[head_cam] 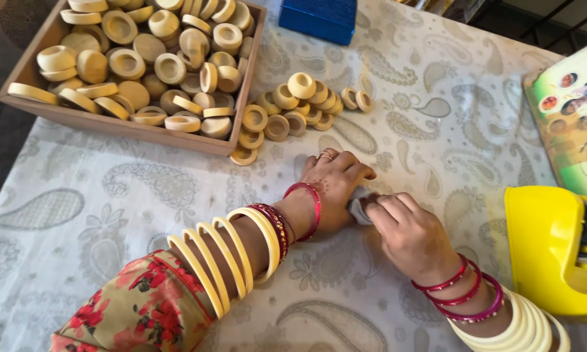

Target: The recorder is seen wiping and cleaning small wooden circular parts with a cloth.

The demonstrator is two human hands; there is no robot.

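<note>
Hands meeting at mid-desk: the left hand is lying palm-down with fingers curled, the right hand is pressing in from the right, and between them both are pinching a small pale grey piece, mostly hidden. I cannot tell its shape or material. Left grip: narrow, closed over the piece's left edge. Right grip: fingertips closed on the same piece from the other side. The piece is sitting low against the paisley-printed grey cloth covering the desk, just below a loose cluster of small cream wooden rings.

Risks as I am judging them:
- Piece is small and covered by both hands, so if either pinch is easing, it may be slipping out unseen onto the patterned cloth, where pale on pale would be hard to spot.
- Stacked cream bangles on the left forearm are riding close to the cloth; a sweep forward could be knocking the loose rings, which are round and liable to roll.
- Shallow wooden tray heaped with cream rings and discs is overfull at its near right corner, and a nudge there could be spilling more.
- Yellow plastic device is sitting just beside the right wrist, so an elbow swing outward may be bumping it.
</note>
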